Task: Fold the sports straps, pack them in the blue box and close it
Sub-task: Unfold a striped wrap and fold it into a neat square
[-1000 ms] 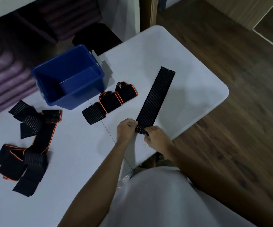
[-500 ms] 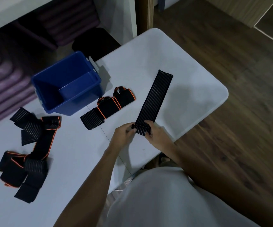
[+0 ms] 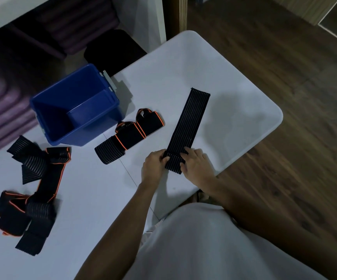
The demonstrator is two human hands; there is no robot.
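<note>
Here, a long black ribbed strap (image 3: 187, 126) lies flat on the white bench (image 3: 234, 110), running from the near edge away toward the far right corner. Its near end has been turned over onto itself into a short fold (image 3: 174, 161), and both hands sit on that fold. The left hand (image 3: 153, 167) has its grip closed on the left edge of the fold, fingers curled over the fabric. The right hand (image 3: 196, 166) has its grip closed on the right edge, fingertips on top of the strap and thumb tucked at the side.

Left of the long strap, apart from it, a second strap with orange trim (image 3: 130, 135) lies in a loose zigzag of three sections, its left end just beside the near wall of the blue box (image 3: 82, 136). The box stands open on the far left part of the bench, with nothing visible inside and a pale latch on its right rim. No lid shows.

Farther left and nearer, a tangled heap of black straps with orange edging (image 3: 30, 190) sprawls across the bench, well apart from the hands.

The person's pale shirt (image 3: 214, 245) fills the near middle. Dark wooden floor (image 3: 294, 67) lies to the right of the bench.
</note>
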